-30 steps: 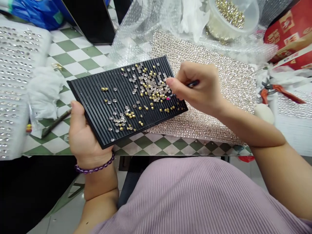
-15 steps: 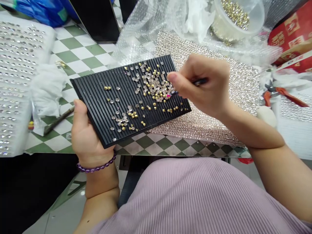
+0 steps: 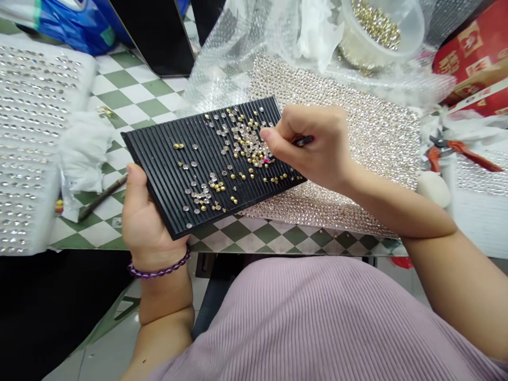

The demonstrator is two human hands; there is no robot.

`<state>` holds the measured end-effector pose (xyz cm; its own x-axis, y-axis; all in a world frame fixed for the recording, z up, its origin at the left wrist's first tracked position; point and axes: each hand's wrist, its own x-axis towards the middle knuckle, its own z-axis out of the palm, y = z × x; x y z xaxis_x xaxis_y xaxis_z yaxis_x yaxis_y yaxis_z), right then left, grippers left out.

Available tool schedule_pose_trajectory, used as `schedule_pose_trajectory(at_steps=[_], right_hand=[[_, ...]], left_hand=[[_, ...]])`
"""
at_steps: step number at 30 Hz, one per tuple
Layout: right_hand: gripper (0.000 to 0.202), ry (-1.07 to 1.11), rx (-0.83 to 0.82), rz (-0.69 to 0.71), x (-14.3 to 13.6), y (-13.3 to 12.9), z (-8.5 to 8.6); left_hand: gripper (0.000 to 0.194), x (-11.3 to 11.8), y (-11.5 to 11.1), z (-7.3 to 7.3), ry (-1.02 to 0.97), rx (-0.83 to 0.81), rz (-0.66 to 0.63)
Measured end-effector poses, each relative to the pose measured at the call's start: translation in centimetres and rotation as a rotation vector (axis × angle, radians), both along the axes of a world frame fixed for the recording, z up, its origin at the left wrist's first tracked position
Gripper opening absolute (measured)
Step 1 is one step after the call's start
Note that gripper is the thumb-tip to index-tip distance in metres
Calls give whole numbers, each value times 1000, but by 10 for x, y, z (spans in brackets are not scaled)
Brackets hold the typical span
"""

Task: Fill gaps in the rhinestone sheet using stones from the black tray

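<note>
My left hand (image 3: 145, 219) grips the near left corner of a black ridged tray (image 3: 159, 164), thumb on top, holding it tilted above the table edge. Clear and gold-backed rhinestones (image 3: 250, 138) lie scattered over the ridges, thickest toward the right end. Closed around a dark pen-like picker (image 3: 303, 141), my right hand (image 3: 311, 140) hovers over that end. The picker's pink tip sits among the stones; most of its shaft is hidden by my fingers. Beneath the tray and right hand spreads a sheet densely covered in rhinestones (image 3: 381, 137).
A white board with rows of gems (image 3: 27, 153) stands left, beside crumpled tissue (image 3: 84, 153) and a dark stick (image 3: 102, 198). Behind are bubble wrap (image 3: 242, 45) and a clear tub (image 3: 413, 32) of gold stones. Orange-handled pliers (image 3: 472, 155) and a white lump (image 3: 434, 189) lie right.
My right hand and the picker have shifted left over the tray, with the pink tip moving slightly left and down. The left hand still holds the tray.
</note>
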<state>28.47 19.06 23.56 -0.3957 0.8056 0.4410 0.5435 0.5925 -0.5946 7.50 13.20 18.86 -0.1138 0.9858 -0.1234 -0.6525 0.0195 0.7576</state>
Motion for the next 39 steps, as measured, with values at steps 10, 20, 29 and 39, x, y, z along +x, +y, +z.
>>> schedule_pose_trajectory(at_steps=[10,20,29,39], right_hand=[[37,3,-26,37,-3,2,1],[37,-15,-19,24,-3,1,1],[36,-16,-2,90,-1,-8,6],[40,2,27,17,-2,-7,5]], left_hand=[[41,-4,0,-4,-32,-19,18],[40,-1,1,-4,-21,-46,48],[41,-5,0,-5,-36,-5,26],[41,-3,0,-4,-37,-21,29]])
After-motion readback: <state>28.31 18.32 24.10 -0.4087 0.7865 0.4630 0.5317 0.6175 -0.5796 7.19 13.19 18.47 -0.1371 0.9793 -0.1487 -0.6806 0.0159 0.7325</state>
